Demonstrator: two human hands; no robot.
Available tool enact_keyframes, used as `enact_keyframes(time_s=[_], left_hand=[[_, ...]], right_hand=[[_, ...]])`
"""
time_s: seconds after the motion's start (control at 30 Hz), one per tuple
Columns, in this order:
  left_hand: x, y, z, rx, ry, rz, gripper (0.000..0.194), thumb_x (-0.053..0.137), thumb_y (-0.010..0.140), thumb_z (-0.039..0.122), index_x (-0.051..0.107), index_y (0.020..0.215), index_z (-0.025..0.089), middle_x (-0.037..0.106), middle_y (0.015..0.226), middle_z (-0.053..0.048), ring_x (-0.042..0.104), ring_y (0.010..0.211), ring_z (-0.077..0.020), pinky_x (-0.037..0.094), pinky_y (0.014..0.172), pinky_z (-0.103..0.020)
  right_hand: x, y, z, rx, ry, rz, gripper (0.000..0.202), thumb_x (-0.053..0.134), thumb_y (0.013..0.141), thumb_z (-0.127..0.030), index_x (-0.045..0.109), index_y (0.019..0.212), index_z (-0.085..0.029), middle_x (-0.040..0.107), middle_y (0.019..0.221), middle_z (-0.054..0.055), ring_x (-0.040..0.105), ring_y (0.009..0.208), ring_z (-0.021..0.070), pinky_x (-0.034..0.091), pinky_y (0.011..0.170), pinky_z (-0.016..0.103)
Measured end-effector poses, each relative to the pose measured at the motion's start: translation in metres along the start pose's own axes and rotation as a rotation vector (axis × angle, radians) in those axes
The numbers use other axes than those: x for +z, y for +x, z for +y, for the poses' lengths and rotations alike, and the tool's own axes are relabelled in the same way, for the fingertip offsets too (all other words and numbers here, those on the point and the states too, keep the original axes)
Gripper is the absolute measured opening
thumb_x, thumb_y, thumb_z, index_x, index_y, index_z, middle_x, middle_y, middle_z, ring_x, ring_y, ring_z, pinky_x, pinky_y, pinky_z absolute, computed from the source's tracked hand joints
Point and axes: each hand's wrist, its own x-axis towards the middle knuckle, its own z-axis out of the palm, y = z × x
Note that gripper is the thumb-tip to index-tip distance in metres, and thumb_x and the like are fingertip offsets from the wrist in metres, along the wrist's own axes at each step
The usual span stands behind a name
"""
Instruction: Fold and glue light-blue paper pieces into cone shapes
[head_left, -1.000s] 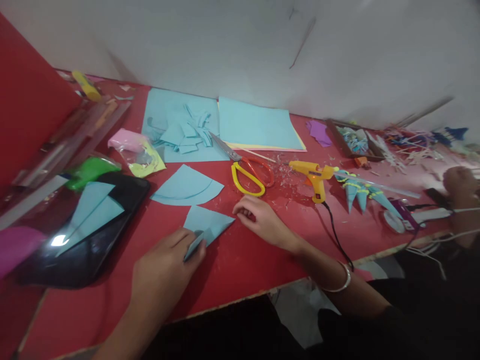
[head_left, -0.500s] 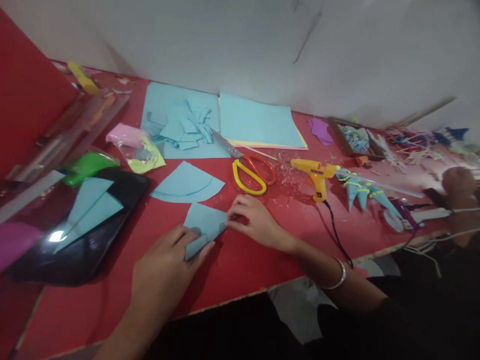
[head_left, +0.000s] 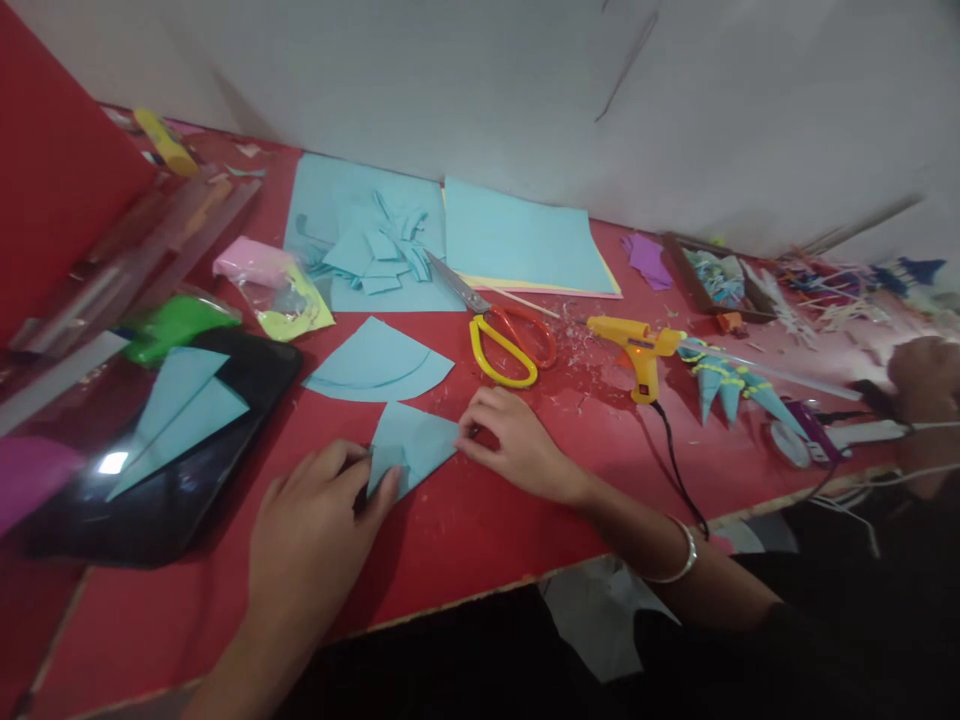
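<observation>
A light-blue paper piece (head_left: pixel 420 440) lies on the red table between my hands, its near edge turned over. My left hand (head_left: pixel 319 515) pinches its left end between thumb and fingers. At its right corner, the fingertips of my right hand (head_left: pixel 514 445) are closed on the paper. Just beyond lies a light-blue paper sector (head_left: pixel 379 362) with a curved line on it. Scissors (head_left: pixel 504 345) with one yellow and one red handle rest behind my right hand. To the right, a yellow glue gun (head_left: pixel 634 350) lies with its cord trailing off the table edge.
Blue paper scraps (head_left: pixel 382 245) sit on blue sheets at the back, beside stacked sheets (head_left: pixel 529 240). Folded blue pieces (head_left: pixel 180 410) lie on a black glossy object (head_left: pixel 214 480) at left. Yellow-trimmed blue cones (head_left: pixel 720 385) and a small tray (head_left: pixel 712 280) are at right. A person's hand (head_left: pixel 924 375) is far right.
My left hand has shifted slightly left, and the rolled near edge of the paper now lies flatter. My right hand stays at the right corner. The view has moved a little.
</observation>
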Motion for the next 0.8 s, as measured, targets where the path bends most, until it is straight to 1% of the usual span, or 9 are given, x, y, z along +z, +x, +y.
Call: enact_keyframes(time_s=[0.1,0.2,0.4,0.53,0.67,0.8], left_hand=[[0.000,0.000,0.002,-0.006,0.043,-0.027,0.044,0.029,0.090,0.038,0.066,0.074,0.019,0.064,0.083,-0.008,0.060,0.080,-0.0262,0.041,0.067,-0.038],[0.000,-0.001,0.003,0.000,0.094,-0.039,0.047,0.026,0.091,0.038,0.066,0.076,0.018,0.064,0.083,-0.009,0.060,0.080,-0.0262,0.041,0.068,-0.038],[-0.001,-0.002,0.007,0.002,0.235,-0.024,0.048,0.024,0.092,0.036,0.065,0.076,0.017,0.063,0.080,-0.010,0.060,0.074,-0.0257,0.040,0.061,-0.035],[-0.002,-0.002,0.009,-0.013,0.249,-0.035,0.048,0.024,0.092,0.035,0.066,0.076,0.017,0.063,0.080,-0.010,0.059,0.073,-0.0253,0.039,0.058,-0.034],[-0.004,-0.001,0.011,-0.068,0.244,-0.074,0.047,0.026,0.092,0.035,0.066,0.074,0.017,0.063,0.080,-0.009,0.060,0.072,-0.0241,0.038,0.056,-0.032],[-0.006,0.000,0.012,-0.113,0.241,-0.138,0.045,0.028,0.091,0.036,0.067,0.079,0.017,0.063,0.085,-0.009,0.060,0.074,-0.0231,0.038,0.056,-0.032]], right_hand=[[0.001,0.000,0.001,-0.007,-0.029,-0.009,0.014,0.054,0.086,-0.026,0.055,0.075,-0.017,0.055,0.080,0.002,0.048,0.075,0.0145,0.036,0.071,0.028],[0.002,-0.001,0.002,-0.018,-0.038,-0.007,0.018,0.050,0.088,-0.028,0.055,0.076,-0.017,0.056,0.080,0.003,0.047,0.074,0.0144,0.036,0.071,0.028],[0.004,-0.001,0.003,-0.003,-0.057,0.022,0.022,0.047,0.090,-0.030,0.054,0.074,-0.017,0.055,0.078,0.003,0.046,0.073,0.0144,0.035,0.068,0.027],[0.001,-0.002,0.006,-0.023,-0.039,0.012,0.020,0.050,0.089,-0.031,0.055,0.075,-0.017,0.056,0.079,0.003,0.047,0.074,0.0144,0.036,0.069,0.027],[-0.004,-0.002,0.009,-0.070,0.020,0.001,0.015,0.056,0.085,-0.028,0.057,0.076,-0.017,0.056,0.081,0.003,0.049,0.078,0.0143,0.038,0.073,0.027],[-0.005,-0.002,0.009,-0.070,0.031,0.017,0.017,0.053,0.087,-0.028,0.058,0.076,-0.016,0.056,0.081,0.004,0.049,0.077,0.0141,0.039,0.073,0.026]])
